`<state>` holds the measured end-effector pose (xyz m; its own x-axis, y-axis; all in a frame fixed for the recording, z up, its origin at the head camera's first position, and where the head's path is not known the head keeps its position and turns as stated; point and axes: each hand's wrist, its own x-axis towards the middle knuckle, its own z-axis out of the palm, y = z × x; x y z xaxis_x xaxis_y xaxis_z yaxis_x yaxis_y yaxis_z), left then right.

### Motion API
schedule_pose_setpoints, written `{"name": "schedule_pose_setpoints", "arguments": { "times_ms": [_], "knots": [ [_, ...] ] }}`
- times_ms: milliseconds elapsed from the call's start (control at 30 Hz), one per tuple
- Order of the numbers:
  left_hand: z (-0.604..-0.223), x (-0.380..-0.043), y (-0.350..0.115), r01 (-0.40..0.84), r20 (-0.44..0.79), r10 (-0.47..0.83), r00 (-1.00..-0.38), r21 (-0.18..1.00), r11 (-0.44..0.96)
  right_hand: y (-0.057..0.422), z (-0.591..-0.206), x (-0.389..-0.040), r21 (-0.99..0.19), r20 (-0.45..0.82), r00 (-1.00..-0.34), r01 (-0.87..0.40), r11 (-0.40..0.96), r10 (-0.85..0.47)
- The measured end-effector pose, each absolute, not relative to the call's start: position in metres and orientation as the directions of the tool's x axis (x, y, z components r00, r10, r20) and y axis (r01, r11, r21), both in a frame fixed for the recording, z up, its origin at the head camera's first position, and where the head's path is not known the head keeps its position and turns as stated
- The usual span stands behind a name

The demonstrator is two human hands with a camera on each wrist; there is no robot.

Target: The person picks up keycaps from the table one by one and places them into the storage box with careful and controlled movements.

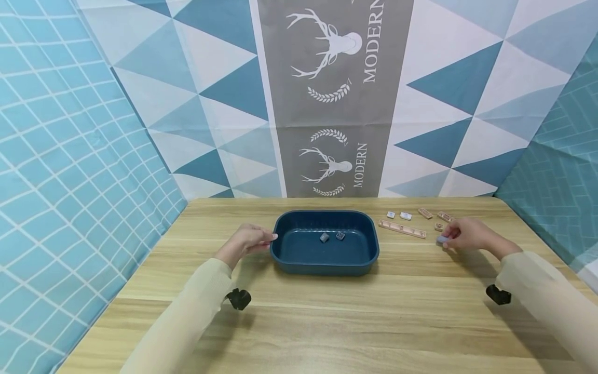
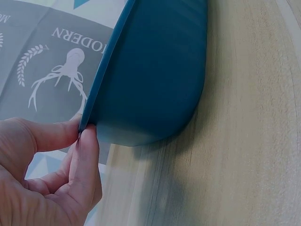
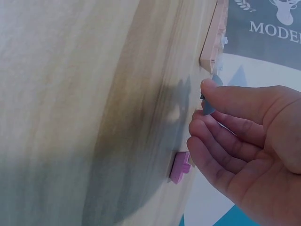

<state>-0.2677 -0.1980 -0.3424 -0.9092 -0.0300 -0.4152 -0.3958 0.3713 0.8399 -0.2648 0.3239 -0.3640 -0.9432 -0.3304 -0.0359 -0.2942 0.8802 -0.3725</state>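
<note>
A dark blue basin (image 1: 322, 269) stands on the table, with a grey keycap (image 1: 324, 237) and a second grey keycap (image 1: 340, 236) on its floor. My left hand (image 1: 249, 239) pinches the basin's left rim; in the left wrist view the thumb is on one side of the rim (image 2: 106, 66) and the fingers on the other. Over at the right, my right hand (image 1: 472, 236) holds a grey-blue keycap (image 1: 442, 239) between thumb and fingertips. That keycap (image 3: 210, 106) is partly covered by the thumb in the right wrist view. Just below those fingers lies a pink keycap (image 3: 180, 168).
Between basin and right hand lies a long pink spacebar keycap (image 1: 402, 229). Behind it are white keycaps (image 1: 405, 216) and pink keycaps (image 1: 425, 213). The wooden table (image 1: 299, 322) ends at a patterned cloth backdrop (image 1: 327, 114).
</note>
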Motion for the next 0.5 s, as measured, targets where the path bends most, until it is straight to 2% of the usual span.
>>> {"name": "schedule_pose_setpoints", "arguments": {
  "times_ms": [500],
  "knots": [
    [-0.3424,-0.2698,-0.1985,-0.404,-0.424,-0.033,-0.905,0.831,0.382,0.3209,-0.3577,-0.2692,-0.379,-0.023,-0.932,-0.326,0.866,-0.361]
  ]
}}
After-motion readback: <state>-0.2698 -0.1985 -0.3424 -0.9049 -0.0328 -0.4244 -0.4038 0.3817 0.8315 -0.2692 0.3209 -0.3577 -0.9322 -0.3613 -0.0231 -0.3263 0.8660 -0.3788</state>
